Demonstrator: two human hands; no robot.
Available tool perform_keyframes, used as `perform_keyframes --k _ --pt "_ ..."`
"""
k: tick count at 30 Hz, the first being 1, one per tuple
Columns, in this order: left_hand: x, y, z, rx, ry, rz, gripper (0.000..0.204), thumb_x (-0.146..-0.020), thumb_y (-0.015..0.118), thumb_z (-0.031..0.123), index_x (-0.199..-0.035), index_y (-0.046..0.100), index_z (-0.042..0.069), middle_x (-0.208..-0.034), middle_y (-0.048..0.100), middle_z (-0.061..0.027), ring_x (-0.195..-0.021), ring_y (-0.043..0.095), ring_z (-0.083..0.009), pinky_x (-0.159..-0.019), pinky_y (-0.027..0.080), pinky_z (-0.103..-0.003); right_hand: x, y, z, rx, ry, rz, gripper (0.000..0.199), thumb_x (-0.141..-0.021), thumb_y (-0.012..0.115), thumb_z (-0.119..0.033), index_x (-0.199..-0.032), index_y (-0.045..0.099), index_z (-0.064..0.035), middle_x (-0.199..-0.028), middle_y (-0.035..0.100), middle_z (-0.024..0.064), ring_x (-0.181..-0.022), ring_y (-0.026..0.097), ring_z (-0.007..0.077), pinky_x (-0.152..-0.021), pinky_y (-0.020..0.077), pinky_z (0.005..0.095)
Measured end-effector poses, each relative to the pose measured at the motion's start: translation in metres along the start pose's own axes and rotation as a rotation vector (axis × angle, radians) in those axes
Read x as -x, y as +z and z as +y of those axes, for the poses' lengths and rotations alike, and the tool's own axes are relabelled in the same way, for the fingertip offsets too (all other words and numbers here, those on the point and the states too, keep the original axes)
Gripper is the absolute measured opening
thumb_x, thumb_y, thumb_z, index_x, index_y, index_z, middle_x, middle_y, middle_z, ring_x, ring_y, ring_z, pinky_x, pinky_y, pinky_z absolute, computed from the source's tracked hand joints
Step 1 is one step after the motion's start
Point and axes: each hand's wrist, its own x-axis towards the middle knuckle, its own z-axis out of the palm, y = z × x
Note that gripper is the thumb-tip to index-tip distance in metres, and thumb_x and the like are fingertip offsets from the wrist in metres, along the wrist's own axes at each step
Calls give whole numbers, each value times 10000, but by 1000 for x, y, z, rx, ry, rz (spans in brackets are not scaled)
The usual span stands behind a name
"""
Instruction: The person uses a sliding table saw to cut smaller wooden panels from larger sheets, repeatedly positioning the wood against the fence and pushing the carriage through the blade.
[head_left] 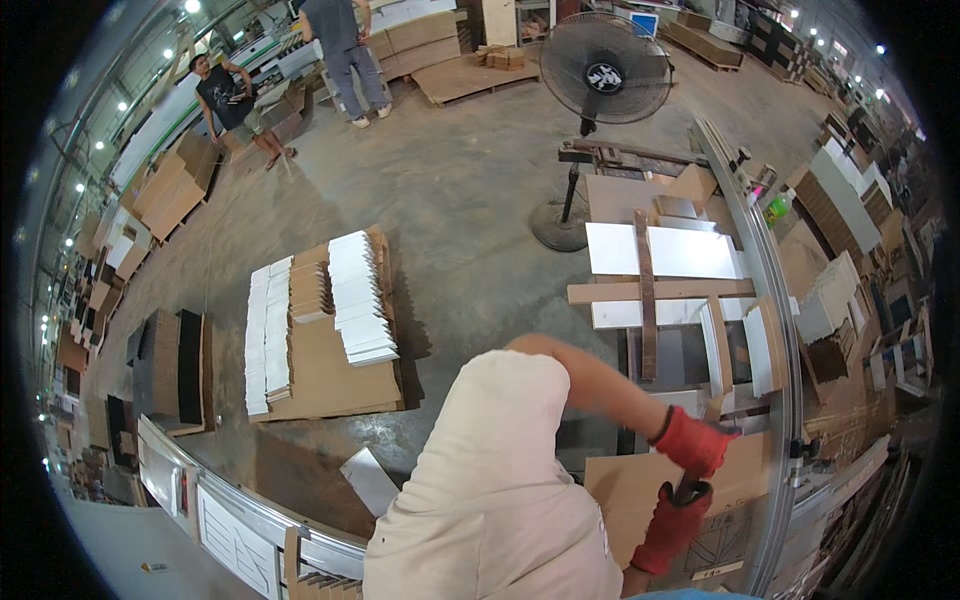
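Observation:
Both my hands wear red gloves with dark palms and meet above the worktable at the lower right. My left hand [695, 441], at the end of a bare forearm, is closed just above the other. My right hand [672, 530] comes up from the lower edge with its fingers curled. A small dark piece shows between the two gloves; its kind cannot be made out. Beneath them lies a brown board [625, 490], with line drawings near its right side. My pale sleeve [500, 450] hides much of the lower middle.
A metal rail [760, 270] borders the table, where white panels [690, 250] and a dark strip [645, 300] lie. Beyond stands a fan [606, 72]. Stacked white boards [360, 300] rest on a pallet to the left. Two people [345, 55] are in the background.

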Motion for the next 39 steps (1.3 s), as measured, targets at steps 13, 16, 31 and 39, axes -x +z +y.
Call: perform_keyframes --k 13,16,31,39 --pt "37 -42 103 711 -1002 473 1025 -727 837 363 -1505 260 26 -1515 320 -226 -1418 279 -409 -1161 257 -504 71 12 63 -1023 291 -28 100 -866 650 -20 -959 615 -26 -891 664 73 -763 633 146 -692 510 280" --pt "49 -44 107 1696 -1237 580 906 -839 768 142 -1537 196 62 -1467 422 -160 -1316 462 -233 -999 485 -336 61 2 42 -1147 235 -85 225 -834 702 10 -1022 580 -1 -947 624 60 -838 617 149 -748 512 291" --pt "1 -91 129 1681 -1227 391 566 -801 795 67 -1286 512 0 -1072 693 -98 -901 659 -133 -724 546 -268 103 -11 37 -1524 348 -153 378 -835 630 71 -1176 492 -10 -1118 621 144 -1006 677 271 -891 558 391" --pt "-13 -80 134 1492 -1122 543 998 -797 761 23 -1545 106 107 -1281 542 -135 -844 663 -177 -652 548 -280 120 -14 43 -1480 409 -97 336 -885 614 11 -1198 491 -3 -1152 620 182 -967 679 293 -842 568 408"
